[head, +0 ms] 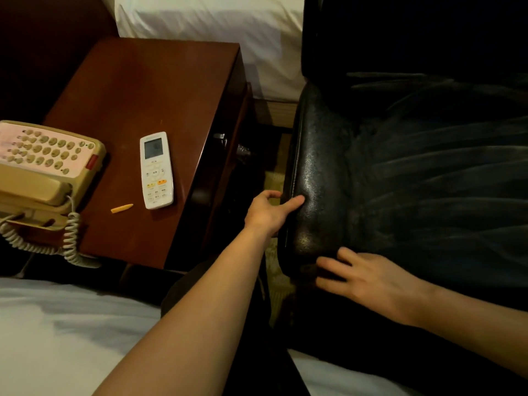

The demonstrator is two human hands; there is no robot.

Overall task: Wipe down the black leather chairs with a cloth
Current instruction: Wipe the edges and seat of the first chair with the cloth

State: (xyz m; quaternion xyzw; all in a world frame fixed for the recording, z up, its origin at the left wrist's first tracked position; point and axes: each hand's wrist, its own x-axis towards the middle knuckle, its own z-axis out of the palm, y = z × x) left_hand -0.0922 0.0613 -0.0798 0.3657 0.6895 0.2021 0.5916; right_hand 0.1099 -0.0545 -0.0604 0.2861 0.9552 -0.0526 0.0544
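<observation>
Black leather chair (400, 172), creased and glossy, filling the frame from one to four o'clock, seat edge turned toward the centre. Left hand (268, 212) at the chair's left edge, near centre: thumb laid flat on top of the leather, fingers curled round the rim and partly hidden behind it, so gripping the edge. Right hand (368, 278) at about five o'clock, on the near corner of the seat, fingers straight and spread, palm down, somewhat blurred; nothing held. No telling whether the fingertips press the leather or just hover over it.

Dark reddish wooden nightstand (148, 90) just beside the chair, at nine to eleven o'clock. On it, a beige push-button telephone (43, 167) at nine o'clock, handset cradled, coiled cord (68, 238) trailing off the near edge. White remote control (156, 170) lying flat to the phone's right, screen end pointing to twelve. Small orange stick (122, 208) lying between phone and remote, near the remote's lower end, apart from both. White bedding (211, 30) at twelve o'clock behind the nightstand, more white bedding (57, 338) at seven o'clock. Patterned carpet (274, 178) showing in the gap between nightstand and chair.
</observation>
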